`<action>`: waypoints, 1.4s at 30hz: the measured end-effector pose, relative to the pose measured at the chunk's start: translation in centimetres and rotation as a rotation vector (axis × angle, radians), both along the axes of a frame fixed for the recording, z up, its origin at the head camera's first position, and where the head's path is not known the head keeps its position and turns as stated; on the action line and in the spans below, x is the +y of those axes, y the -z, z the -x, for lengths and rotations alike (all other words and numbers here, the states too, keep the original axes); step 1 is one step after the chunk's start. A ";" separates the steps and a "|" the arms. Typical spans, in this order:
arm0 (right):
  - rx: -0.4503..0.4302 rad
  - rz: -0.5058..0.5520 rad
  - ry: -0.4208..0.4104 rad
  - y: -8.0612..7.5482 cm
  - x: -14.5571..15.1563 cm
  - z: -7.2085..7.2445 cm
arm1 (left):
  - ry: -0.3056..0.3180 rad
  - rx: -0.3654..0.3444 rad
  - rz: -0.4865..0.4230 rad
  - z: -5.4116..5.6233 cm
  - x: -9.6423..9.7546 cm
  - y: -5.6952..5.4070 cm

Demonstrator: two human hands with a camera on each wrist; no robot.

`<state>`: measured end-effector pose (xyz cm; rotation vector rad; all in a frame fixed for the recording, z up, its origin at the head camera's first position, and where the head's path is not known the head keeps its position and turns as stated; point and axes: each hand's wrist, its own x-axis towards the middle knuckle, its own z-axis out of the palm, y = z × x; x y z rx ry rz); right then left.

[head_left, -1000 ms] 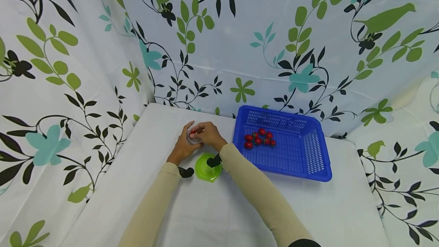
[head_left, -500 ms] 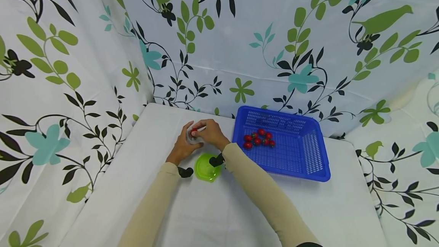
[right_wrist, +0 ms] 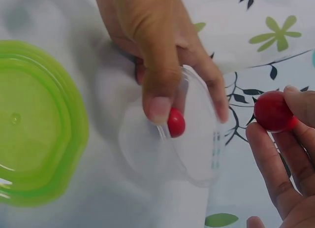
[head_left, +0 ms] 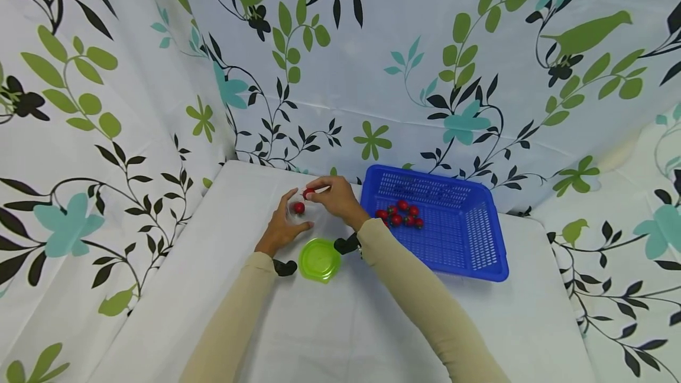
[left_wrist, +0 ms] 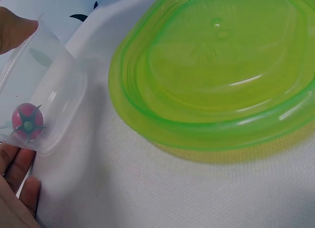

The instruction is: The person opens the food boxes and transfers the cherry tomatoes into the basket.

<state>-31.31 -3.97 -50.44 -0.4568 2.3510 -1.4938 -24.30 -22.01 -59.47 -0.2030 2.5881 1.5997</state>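
Observation:
My left hand grips a clear plastic container by its wall, thumb on the near side. One cherry tomato with a green calyx lies inside it; the head view also shows this tomato. Just to the right of the container's mouth, my right hand pinches another cherry tomato between thumb and fingers. A translucent green lid lies on the white cloth, nearer to me than the container.
To the right stands a blue perforated plastic basket, with several cherry tomatoes grouped in its left part. A white cloth covers the table. Patterned curtains hang behind and at both sides.
My right hand has drawn up and to the right, away from the container's mouth, with a cherry tomato in its fingers. The tomato in the container now shows. My left hand stays about where it was.

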 end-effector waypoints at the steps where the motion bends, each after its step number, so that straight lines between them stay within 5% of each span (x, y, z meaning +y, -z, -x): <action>1: -0.003 0.007 0.006 -0.2 0.2 0.0 | -0.001 -0.003 0.002 0.0 0.0 0.0; 13: 0.008 0.122 0.039 -1.9 2.8 0.2 | -0.013 -0.010 0.002 0.2 -0.2 0.1; 42: -0.043 0.140 0.134 -4.6 7.9 -0.1 | -0.004 -0.018 0.027 0.2 -0.2 0.6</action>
